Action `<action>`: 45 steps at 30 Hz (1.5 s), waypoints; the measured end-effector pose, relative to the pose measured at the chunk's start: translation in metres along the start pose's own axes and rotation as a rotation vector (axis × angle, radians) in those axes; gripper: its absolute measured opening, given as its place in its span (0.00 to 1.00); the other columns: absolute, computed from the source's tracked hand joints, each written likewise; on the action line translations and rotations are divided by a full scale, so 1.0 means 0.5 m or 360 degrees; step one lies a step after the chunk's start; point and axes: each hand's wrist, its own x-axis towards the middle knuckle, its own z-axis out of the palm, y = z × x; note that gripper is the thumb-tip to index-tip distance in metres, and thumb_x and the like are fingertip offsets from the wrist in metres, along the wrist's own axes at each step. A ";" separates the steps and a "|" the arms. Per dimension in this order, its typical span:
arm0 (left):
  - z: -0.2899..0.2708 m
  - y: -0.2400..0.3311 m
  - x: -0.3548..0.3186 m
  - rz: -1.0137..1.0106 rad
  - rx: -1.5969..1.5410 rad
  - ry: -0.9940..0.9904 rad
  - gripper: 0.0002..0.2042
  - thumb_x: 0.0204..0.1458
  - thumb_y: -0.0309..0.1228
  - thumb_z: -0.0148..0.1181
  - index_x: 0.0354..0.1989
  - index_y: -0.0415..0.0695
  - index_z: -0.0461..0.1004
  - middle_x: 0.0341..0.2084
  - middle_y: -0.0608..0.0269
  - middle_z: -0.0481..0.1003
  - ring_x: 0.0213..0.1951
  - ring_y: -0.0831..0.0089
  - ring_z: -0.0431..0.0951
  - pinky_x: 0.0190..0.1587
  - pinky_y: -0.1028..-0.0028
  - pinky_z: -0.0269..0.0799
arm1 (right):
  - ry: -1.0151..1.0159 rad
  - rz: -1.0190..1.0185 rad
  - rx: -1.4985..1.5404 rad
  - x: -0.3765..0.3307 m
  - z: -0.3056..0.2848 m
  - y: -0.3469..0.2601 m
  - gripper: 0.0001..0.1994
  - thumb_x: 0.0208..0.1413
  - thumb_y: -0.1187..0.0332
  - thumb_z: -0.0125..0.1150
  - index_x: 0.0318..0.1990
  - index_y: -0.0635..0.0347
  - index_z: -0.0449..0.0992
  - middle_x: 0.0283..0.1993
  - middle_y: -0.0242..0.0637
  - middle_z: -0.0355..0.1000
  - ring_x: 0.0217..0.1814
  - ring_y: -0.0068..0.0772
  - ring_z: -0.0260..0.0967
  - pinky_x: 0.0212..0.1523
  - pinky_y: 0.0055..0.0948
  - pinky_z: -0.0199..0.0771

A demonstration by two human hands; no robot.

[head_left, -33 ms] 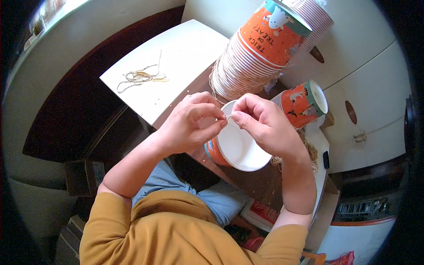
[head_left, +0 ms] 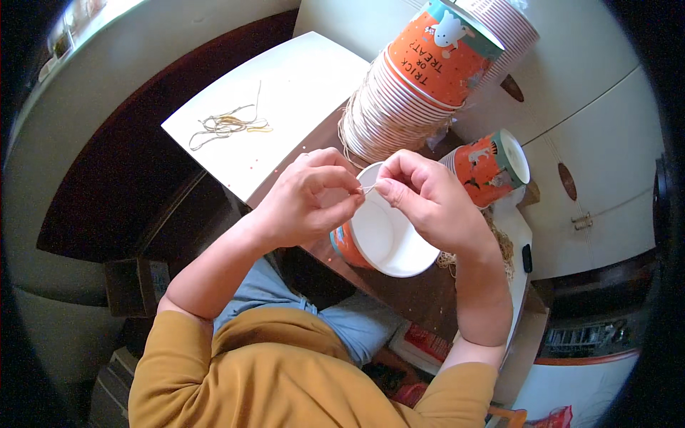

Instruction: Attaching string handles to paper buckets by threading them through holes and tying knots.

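Between my two hands a short pale string (head_left: 369, 187) is stretched, pinched at both sides by thumb and fingertips. My left hand (head_left: 312, 198) is closed on its left part, and my right hand (head_left: 428, 203) grips the right part. Just below the fingers stands an orange paper bucket (head_left: 396, 246) with a white inside, its mouth tilted toward me. My right hand partly covers its rim. Whether the string is knotted is too small to make out.
Behind my hands rises a tall stack of paper buckets (head_left: 399, 103) with string looped around its lower part. A shorter orange stack (head_left: 492, 167) stands at right, near a tangle of straw-coloured string (head_left: 505, 250). Loose cords (head_left: 225, 127) lie on the white tabletop (head_left: 285, 78).
My right hand has shifted very slightly to the right, so a little more string shows between the fingertips. The bucket and stacks stay put.
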 end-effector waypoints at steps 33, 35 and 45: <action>0.012 -0.037 -0.016 -0.0083 -0.0086 -0.0054 0.14 0.47 0.28 0.62 0.43 0.39 0.77 0.41 0.57 0.70 0.41 0.69 0.73 0.46 0.71 0.71 | 0.0412 -0.0129 0.0695 -0.033 -0.029 0.044 0.08 0.63 0.65 0.54 0.37 0.60 0.69 0.28 0.26 0.66 0.27 0.13 0.59 0.29 0.15 0.61; 0.013 -0.040 -0.015 -0.0056 0.0024 -0.0105 0.13 0.48 0.28 0.60 0.42 0.38 0.77 0.41 0.57 0.70 0.40 0.69 0.74 0.45 0.70 0.73 | 0.0380 -0.0129 0.0740 -0.033 -0.028 0.044 0.07 0.63 0.67 0.54 0.37 0.61 0.68 0.28 0.27 0.67 0.28 0.12 0.60 0.30 0.14 0.62; 0.018 -0.028 -0.028 -0.0437 -0.0346 -0.0117 0.14 0.48 0.26 0.62 0.45 0.39 0.77 0.37 0.61 0.72 0.35 0.78 0.72 0.39 0.78 0.70 | 0.0506 -0.0067 -0.0735 -0.034 0.004 0.034 0.22 0.48 0.61 0.65 0.47 0.66 0.71 0.38 0.51 0.73 0.41 0.49 0.73 0.44 0.39 0.73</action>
